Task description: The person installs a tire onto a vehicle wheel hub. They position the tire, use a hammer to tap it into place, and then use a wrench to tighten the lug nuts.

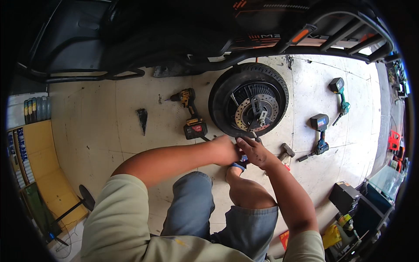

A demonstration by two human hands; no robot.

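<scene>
My left hand is closed in a fist in front of the wheel, and a thin dark rod end shows beside its knuckles. Against it is my right hand, its fingers curled in toward the left one. A short dark piece with a bright tip shows just beyond the right fingers. What lies between the hands is hidden. Just past them is a wheel with a black tyre, its drilled brake disc facing me. A metal bracket sits at the wheel's centre.
Left of the wheel lies a yellow-and-black cordless drill, with a black pointed piece farther left. A hammer, a blue impact driver and a green cordless tool lie right. A dark vehicle body overhangs the far side.
</scene>
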